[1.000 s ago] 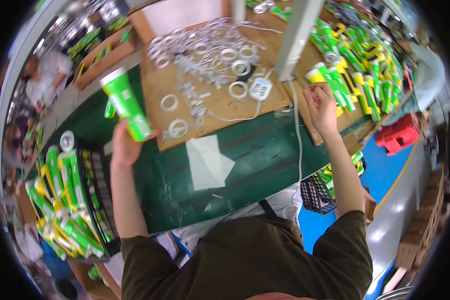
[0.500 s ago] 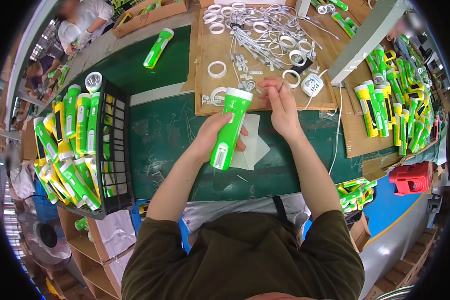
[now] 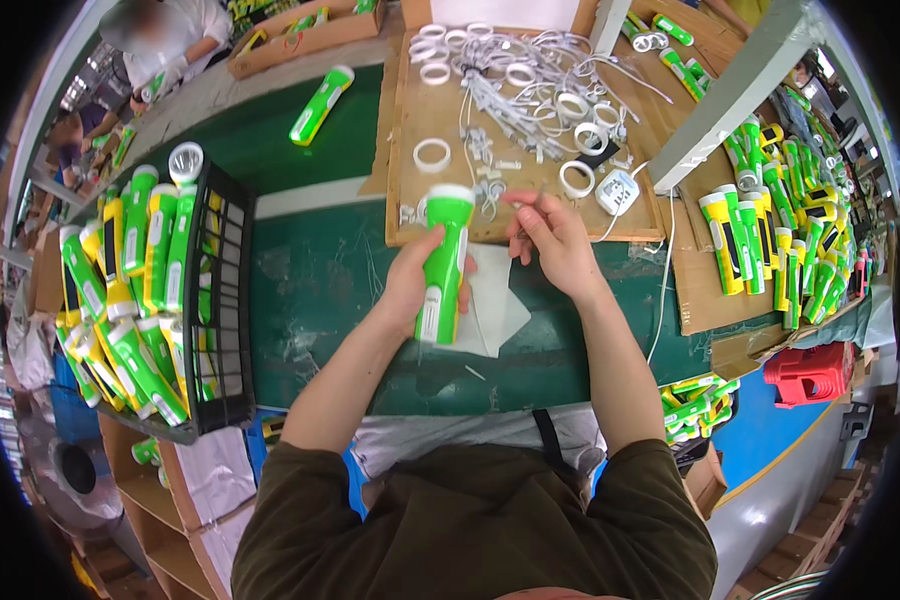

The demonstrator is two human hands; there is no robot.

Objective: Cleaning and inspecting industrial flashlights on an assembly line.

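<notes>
My left hand (image 3: pixel 410 280) is wrapped round a green flashlight (image 3: pixel 439 285) with a white head ring and a white switch panel. The flashlight stands nearly vertical in view, head pointing away from me, over white paper sheets (image 3: pixel 500 318) on the green table. To its right, my right hand (image 3: pixel 556 243) hovers by the near edge of the brown board, apart from the flashlight. Its index finger reaches left and the other fingers are loosely bent; I see nothing held in it. White rings (image 3: pixel 432 155), small clear parts and a bundle of white cables (image 3: pixel 525 105) lie on the board (image 3: pixel 420 205).
A black crate (image 3: pixel 225 400) full of green and yellow flashlights stands at left. Another flashlight (image 3: pixel 322 105) lies on the far green surface. A white adapter (image 3: pixel 617 192), a grey post (image 3: pixel 735 95) and piled flashlights (image 3: pixel 815 215) are at right. A co-worker (image 3: pixel 165 45) is at upper left.
The flashlight has turned more upright in my left hand and shifted slightly left. My right hand has come a little nearer to me, its fingers more bent. The whole view has shifted slightly.
</notes>
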